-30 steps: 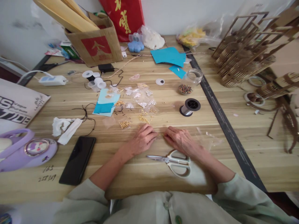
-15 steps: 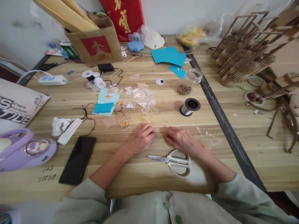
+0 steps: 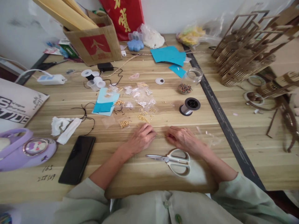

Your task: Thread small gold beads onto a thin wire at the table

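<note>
A thin gold chain (image 3: pixel 161 134) spans the short gap between my two hands, low over the table. My left hand (image 3: pixel 143 137) is closed, pinching its left end. At the other end my right hand (image 3: pixel 179 137) is closed too, with fingers curled and the fingertips partly hidden. Just below the hands lie scissors (image 3: pixel 168 159) with pale handles, blades pointing left. Gold beads (image 3: pixel 124 124) and a small heap of gold findings (image 3: pixel 142 117) sit beyond my left hand. A spool of fine wire (image 3: pixel 190 106) stands beyond my right hand.
Small bags of silver pieces (image 3: pixel 142 101), blue sheets (image 3: pixel 104 107) and a jar of beads (image 3: pixel 185 88) lie farther back. A black phone (image 3: pixel 77 160) and a purple case (image 3: pixel 35 149) are at left. Bamboo baskets (image 3: pixel 233 62) stand at right beyond a dark strip (image 3: pixel 224 127).
More of the gold chain now shows between my hands, where only a speck showed before. My right hand has shifted slightly right. The scissors have stayed in place.
</note>
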The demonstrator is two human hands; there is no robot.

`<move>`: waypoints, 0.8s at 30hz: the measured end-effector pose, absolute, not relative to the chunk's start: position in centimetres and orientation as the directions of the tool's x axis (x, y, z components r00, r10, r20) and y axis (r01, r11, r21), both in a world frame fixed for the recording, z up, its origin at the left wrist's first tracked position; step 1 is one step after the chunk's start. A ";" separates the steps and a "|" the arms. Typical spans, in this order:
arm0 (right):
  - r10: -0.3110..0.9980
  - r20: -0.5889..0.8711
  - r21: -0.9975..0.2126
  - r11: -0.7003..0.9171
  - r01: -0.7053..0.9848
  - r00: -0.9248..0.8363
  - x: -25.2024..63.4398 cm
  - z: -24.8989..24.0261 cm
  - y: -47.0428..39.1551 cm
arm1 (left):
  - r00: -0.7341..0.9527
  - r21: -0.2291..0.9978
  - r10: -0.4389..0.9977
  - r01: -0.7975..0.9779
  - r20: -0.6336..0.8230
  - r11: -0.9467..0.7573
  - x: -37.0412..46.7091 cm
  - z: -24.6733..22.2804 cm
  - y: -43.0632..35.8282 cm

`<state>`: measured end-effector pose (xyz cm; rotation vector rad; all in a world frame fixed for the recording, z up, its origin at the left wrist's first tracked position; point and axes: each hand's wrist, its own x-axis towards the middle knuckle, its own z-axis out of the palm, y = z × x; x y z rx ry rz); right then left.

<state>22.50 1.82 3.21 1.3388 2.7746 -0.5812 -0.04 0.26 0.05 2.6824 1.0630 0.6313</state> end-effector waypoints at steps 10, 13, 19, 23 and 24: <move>0.758 -0.152 -0.354 0.557 0.751 -0.634 22.8 2.8 2.0 | 0.652 0.329 0.687 0.604 0.320 -0.726 -0.1 -0.1 0.4; 0.761 -0.156 -0.338 0.558 0.758 -0.630 22.7 2.9 2.1 | 0.653 0.326 0.685 0.602 0.324 -0.729 -0.1 -0.2 0.4; 0.765 -0.170 -0.326 0.551 0.768 -0.621 22.7 3.2 2.0 | 0.646 0.327 0.684 0.601 0.340 -0.730 -0.1 -0.2 0.4; 0.764 -0.136 -0.329 0.566 0.756 -0.631 22.6 3.3 2.0 | 0.628 0.327 0.699 0.618 0.342 -0.715 -0.2 -0.1 0.4; 0.764 -0.123 -0.328 0.571 0.753 -0.633 22.5 3.3 1.9 | 0.624 0.327 0.702 0.622 0.343 -0.712 -0.2 -0.1 0.4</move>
